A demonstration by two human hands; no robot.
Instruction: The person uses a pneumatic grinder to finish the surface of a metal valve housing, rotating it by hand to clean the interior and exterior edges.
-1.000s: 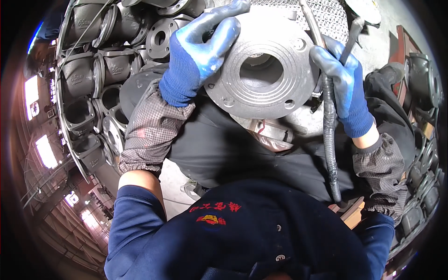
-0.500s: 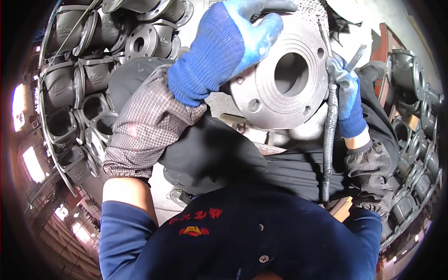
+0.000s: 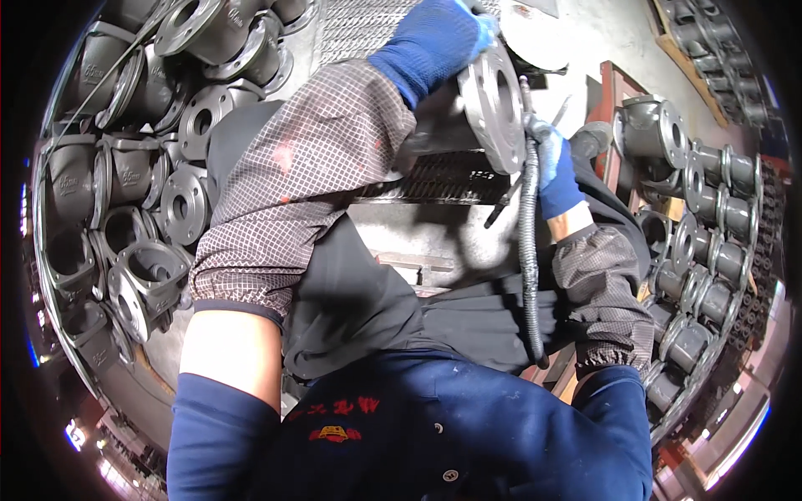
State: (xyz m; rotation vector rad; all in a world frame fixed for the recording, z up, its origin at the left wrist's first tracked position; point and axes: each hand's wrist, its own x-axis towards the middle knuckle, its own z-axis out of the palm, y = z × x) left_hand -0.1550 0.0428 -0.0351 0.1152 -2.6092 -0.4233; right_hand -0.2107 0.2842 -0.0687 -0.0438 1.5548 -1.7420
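Note:
A grey flanged metal casting (image 3: 479, 104), like a valve body, rests on a dark slotted grate in front of me. Its round flange with a central bore faces right, seen at a slant. My left hand (image 3: 447, 40), in a blue glove, grips the casting's top edge; some fingertips are hidden behind it. On the right, my right hand (image 3: 551, 163), also gloved, is closed around a slim hand tool with a dark ribbed sleeve (image 3: 530, 250) running down toward my lap. The tool's thin upper end stands close beside the flange; whether they touch I cannot tell.
Several similar castings (image 3: 129, 171) are stacked on the left, and more castings (image 3: 656, 129) fill the right side. The slotted grate (image 3: 455, 179) lies under the workpiece. A reddish metal upright (image 3: 614, 108) stands right of my right hand; a round white surface (image 3: 535, 35) lies beyond.
The casting has turned from its flange facing me to facing right, with my left hand still on it. The grate now shows below. The whole view has shifted.

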